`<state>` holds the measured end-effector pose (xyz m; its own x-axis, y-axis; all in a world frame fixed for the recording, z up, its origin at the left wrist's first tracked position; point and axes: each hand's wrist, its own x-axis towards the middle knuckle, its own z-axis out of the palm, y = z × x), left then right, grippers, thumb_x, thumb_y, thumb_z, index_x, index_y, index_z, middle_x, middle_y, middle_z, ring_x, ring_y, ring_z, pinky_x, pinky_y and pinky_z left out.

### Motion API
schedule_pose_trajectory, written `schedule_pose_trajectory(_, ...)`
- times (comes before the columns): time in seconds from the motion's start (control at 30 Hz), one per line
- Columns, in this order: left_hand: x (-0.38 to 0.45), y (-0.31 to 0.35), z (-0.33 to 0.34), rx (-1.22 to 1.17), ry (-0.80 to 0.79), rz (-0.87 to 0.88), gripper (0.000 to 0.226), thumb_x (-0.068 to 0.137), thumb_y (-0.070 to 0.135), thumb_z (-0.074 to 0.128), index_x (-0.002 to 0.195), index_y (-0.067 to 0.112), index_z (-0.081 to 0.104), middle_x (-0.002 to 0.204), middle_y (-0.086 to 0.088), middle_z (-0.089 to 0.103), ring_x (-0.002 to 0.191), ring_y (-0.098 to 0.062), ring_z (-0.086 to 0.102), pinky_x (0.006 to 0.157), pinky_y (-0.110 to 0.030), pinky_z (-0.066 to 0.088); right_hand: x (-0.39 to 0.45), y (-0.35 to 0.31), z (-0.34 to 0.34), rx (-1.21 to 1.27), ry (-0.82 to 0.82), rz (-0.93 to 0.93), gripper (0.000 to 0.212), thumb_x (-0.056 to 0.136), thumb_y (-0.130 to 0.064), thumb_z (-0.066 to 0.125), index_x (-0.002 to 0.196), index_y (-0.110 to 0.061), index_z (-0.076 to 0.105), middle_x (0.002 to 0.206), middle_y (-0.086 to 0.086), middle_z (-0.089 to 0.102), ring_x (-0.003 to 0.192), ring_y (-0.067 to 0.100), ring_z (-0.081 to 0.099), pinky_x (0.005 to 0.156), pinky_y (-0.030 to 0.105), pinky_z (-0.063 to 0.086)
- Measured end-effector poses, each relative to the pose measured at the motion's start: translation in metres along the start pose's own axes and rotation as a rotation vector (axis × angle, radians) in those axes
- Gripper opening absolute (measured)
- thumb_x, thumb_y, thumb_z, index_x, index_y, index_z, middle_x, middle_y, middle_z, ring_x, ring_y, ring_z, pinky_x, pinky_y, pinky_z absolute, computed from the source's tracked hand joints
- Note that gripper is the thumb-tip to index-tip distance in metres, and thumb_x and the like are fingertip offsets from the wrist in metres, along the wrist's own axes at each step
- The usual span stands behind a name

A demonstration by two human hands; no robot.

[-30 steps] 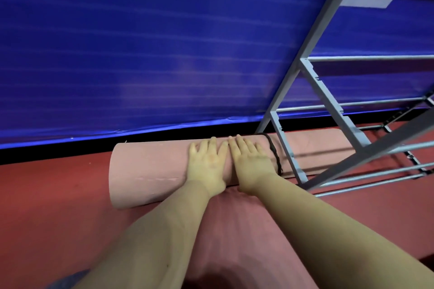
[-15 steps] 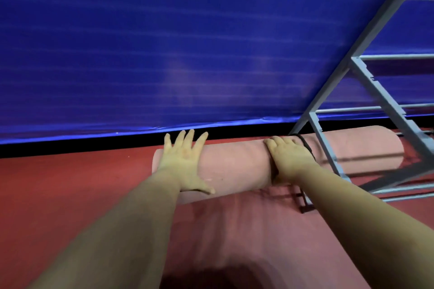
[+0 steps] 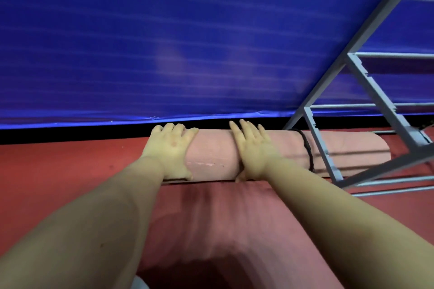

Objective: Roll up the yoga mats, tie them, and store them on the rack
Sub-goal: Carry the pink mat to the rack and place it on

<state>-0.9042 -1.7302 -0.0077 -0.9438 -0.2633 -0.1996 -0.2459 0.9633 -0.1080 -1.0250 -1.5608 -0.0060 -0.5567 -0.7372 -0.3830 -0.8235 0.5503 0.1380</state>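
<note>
Filling the upper half of the view, a blue padded wall (image 3: pixel 187 42) is seen, edged along its foot by a black strip where it meets the red floor (image 3: pixel 58 171). A grey metal rack (image 3: pixel 366 110) is set at the right, its slanted uprights and thin horizontal bars standing in front of the wall and reaching down to the floor. A pink yoga mat (image 3: pixel 213 159) is laid across the floor just in front of the wall: its far part is wound into a roll lying crosswise, while the unrolled part is spread toward the camera between the two forearms. The right end of the roll is passed behind the lower bars of the rack. A black cord (image 3: pixel 306 148) is looped around the roll, just left of the rack's nearest upright. The left hand (image 3: pixel 170 150) is laid flat on the left end of the roll, fingers straight and slightly spread, nothing gripped. The right hand (image 3: pixel 252 150) is pressed flat on the roll near its middle, fingers extended over the top, thumb down at the near side, and nothing is clasped by it either.
</note>
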Motion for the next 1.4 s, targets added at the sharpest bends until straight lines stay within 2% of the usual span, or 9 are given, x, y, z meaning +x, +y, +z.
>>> schedule_pose_trajectory(0.3,-0.003,0.006,-0.008,0.014,0.0,-0.014,0.107,0.062,0.072,0.063,0.148,0.03,0.014,0.138,0.003,0.037,0.123,-0.02,0.036,0.101,-0.035,0.028,0.013,-0.012,-0.001,0.108,0.057,-0.055,0.115,0.064,-0.039,0.082,0.149,-0.012,0.009,0.144,0.011,0.029,0.136,0.029,0.026,0.117,0.046,0.015)
schedule_pose_trajectory(0.5,0.009,0.039,-0.014,0.0,0.06,-0.007,0.104,0.063,0.073,0.06,0.148,0.031,0.015,0.138,0.004,0.038,0.121,-0.02,0.037,0.1,-0.035,0.027,0.004,0.022,0.003,0.082,0.082,-0.028,0.102,0.07,-0.027,0.078,0.148,-0.009,0.013,0.141,0.012,0.031,0.132,0.03,0.031,0.113,0.042,0.023)
schedule_pose_trajectory(0.7,0.042,0.083,-0.022,0.031,0.093,0.075,0.101,0.065,0.07,0.06,0.146,0.026,0.02,0.13,0.001,0.044,0.117,-0.023,0.04,0.094,-0.037,0.03,-0.009,0.063,0.009,0.016,0.058,0.09,0.091,0.076,-0.023,0.073,0.146,-0.009,0.017,0.141,0.011,0.035,0.133,0.028,0.034,0.118,0.045,0.004)
schedule_pose_trajectory(0.87,0.043,0.083,-0.017,0.045,0.122,0.155,0.107,0.065,0.08,0.051,0.148,0.022,0.018,0.14,-0.001,0.04,0.124,-0.023,0.039,0.103,-0.038,0.025,-0.011,0.073,0.018,0.017,0.022,0.074,0.098,0.071,-0.032,0.076,0.146,-0.012,0.016,0.141,0.008,0.034,0.131,0.027,0.034,0.116,0.045,0.017)
schedule_pose_trajectory(1.0,0.035,0.044,-0.007,-0.514,0.18,-0.058,0.122,0.056,0.086,0.052,0.152,0.022,0.014,0.156,-0.001,0.022,0.142,-0.019,0.023,0.115,-0.042,0.019,-0.003,0.076,0.02,0.072,0.001,0.056,0.099,0.067,-0.028,0.078,0.144,-0.012,0.018,0.139,0.009,0.034,0.128,0.027,0.035,0.109,0.04,0.03)
schedule_pose_trajectory(1.13,0.033,0.035,0.006,-1.422,-0.373,-0.567,0.133,0.044,0.077,0.067,0.153,0.028,0.009,0.157,-0.003,0.021,0.142,-0.026,0.025,0.106,-0.048,0.029,0.0,0.078,0.019,0.109,-0.022,0.066,0.102,0.065,-0.024,0.081,0.145,-0.012,0.018,0.14,0.008,0.033,0.13,0.027,0.033,0.11,0.038,0.029)
schedule_pose_trajectory(1.2,0.034,0.043,0.008,-1.575,-0.609,-0.618,0.118,0.046,0.077,0.063,0.147,0.025,0.03,0.147,-0.008,0.04,0.131,-0.03,0.04,0.101,-0.055,0.032,0.0,0.077,0.018,0.134,-0.03,0.076,0.104,0.064,-0.024,0.082,0.145,-0.013,0.018,0.141,0.007,0.032,0.131,0.026,0.032,0.111,0.038,0.028)
schedule_pose_trajectory(1.3,0.039,0.05,0.011,-1.644,-0.558,-0.652,0.072,0.074,0.062,0.059,0.132,0.021,0.048,0.119,-0.01,0.058,0.103,-0.029,0.057,0.093,-0.049,0.042,-0.002,0.077,0.017,0.144,-0.023,0.085,0.108,0.065,-0.029,0.082,0.148,-0.012,0.013,0.146,0.008,0.029,0.135,0.027,0.028,0.113,0.038,0.026)
schedule_pose_trajectory(1.4,0.043,0.05,0.013,-1.639,-0.482,-0.647,0.062,0.079,0.06,0.058,0.127,0.02,0.051,0.104,-0.009,0.062,0.089,-0.027,0.06,0.075,-0.037,0.048,-0.006,0.069,0.013,0.19,-0.012,0.074,0.127,0.062,-0.047,0.081,0.151,-0.017,-0.004,0.157,0.01,0.011,0.144,0.028,0.013,0.117,0.043,0.016)
